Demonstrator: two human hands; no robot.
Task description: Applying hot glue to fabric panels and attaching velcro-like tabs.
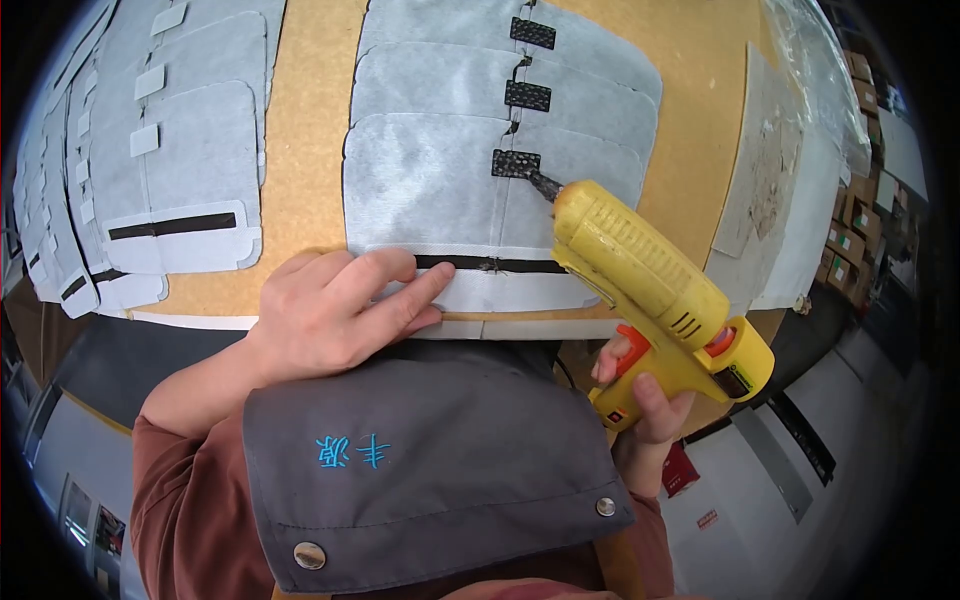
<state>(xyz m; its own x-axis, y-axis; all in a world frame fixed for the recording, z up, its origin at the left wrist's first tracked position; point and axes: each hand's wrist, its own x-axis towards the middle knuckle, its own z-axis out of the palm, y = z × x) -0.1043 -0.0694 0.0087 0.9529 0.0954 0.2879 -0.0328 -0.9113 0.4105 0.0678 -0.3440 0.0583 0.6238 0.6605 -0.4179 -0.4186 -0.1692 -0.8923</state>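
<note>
My right hand (655,405) is wrapped round the handle of a yellow hot glue gun (640,260), with fingers at its orange trigger. The gun's dark nozzle touches, or hovers just over, a small black textured patch (515,164) on the nearest pale grey fabric panel (430,190). My left hand (345,310) rests on that panel's near edge, fingers stretched out and holding nothing. Its fingertips lie at a black strip (530,265) that runs across the panel. Behind it, overlapping panels carry more black patches (528,96) in a line.
Several similar panels (190,190) with small whitish squares (145,140) lie overlapped at the left of the brown tabletop (305,120). A stained pale board (755,170) and clear plastic sheeting (825,90) are at the right. Stacked cardboard boxes (850,240) stand beyond. A grey apron (430,460) covers my front.
</note>
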